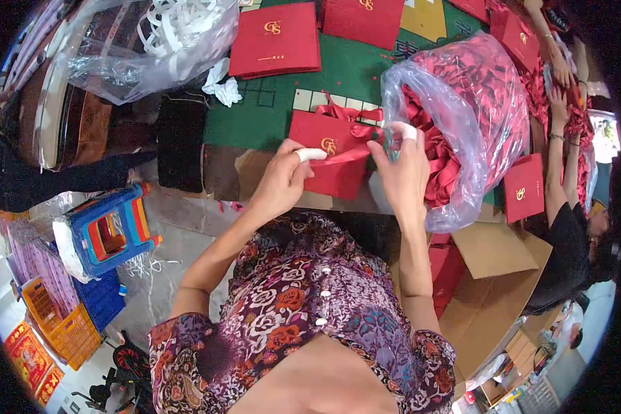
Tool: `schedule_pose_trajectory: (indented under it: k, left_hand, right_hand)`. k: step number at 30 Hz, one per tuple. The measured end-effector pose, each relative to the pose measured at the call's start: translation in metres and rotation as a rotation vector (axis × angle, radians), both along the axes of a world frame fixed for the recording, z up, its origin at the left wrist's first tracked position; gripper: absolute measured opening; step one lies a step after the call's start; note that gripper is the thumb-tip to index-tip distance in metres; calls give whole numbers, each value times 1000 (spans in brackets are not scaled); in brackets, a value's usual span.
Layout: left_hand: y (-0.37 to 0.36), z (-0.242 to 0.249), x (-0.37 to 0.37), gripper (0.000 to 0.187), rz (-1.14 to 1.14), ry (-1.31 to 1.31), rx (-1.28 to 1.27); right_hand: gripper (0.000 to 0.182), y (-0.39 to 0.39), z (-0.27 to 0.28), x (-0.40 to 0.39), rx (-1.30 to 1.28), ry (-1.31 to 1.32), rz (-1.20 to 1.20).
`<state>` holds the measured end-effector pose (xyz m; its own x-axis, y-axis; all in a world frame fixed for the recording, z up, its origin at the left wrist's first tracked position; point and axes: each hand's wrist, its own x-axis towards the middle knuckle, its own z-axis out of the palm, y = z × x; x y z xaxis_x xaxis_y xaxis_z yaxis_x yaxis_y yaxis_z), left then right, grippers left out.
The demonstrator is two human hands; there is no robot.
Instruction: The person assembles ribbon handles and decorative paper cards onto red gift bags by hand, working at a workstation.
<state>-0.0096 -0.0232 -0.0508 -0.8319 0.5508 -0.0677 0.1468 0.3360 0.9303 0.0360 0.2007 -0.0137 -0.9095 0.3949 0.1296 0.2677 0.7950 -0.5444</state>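
Observation:
A red bag with gold lettering [328, 178] lies at the near edge of the green table, a red ribbon [352, 156] across its upper part. My left hand [286, 172] is at the bag's left side, thumb and a white-wrapped finger pinched on the ribbon's left end. On the right, my right hand [401, 162] is raised beside the ribbon, its thumb and white-wrapped forefinger apart; whether it touches the ribbon is unclear. Just right of it is a clear plastic sack [469, 103] full of red ribbons.
Red bags are stacked [274, 41] at the back of the green table [245, 117]. A plastic bag of white strips [179, 34] lies back left. An open cardboard box [490, 297] stands at my right. Another person's arms [559, 131] reach in at far right.

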Motion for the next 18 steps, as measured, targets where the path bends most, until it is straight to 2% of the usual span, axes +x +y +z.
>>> schedule_pose_trajectory:
  k: [1,3,4,5,6,9,10,16,17,18]
  left_hand:
    - [-1,1,-4,30,0,0,0]
    - [-1,6,-10,27,-12,19,-59]
    - [0,2,-11,27,-11,17,-60]
    - [3,-4,-11,23,58,-85,29]
    - [5,-7,-12,21,127,-187,118]
    - [1,-4,-23,17,125,-201,174]
    - [2,1,-25,15,154,-399,291]
    - [-6,4,-47,12,36,-622,225]
    - [-6,0,-51,12,34,-625,224]
    - [-5,-4,-54,15,81,-431,181]
  right_hand:
    - [43,-7,9,1,0,0,0]
    - [41,-17,17,2,-53,219,65]
    - [41,-21,14,2,-94,194,165]
    - [39,-31,16,2,-264,175,227]
    - [39,-35,12,0,-301,124,298]
    - [39,-44,0,-7,-275,88,445]
    - [36,-46,-5,-9,-304,69,443]
    - [20,-47,-18,-14,-447,128,367]
    - [20,-46,-19,-16,-448,125,364]
    - [17,-46,-19,-17,-428,125,318]
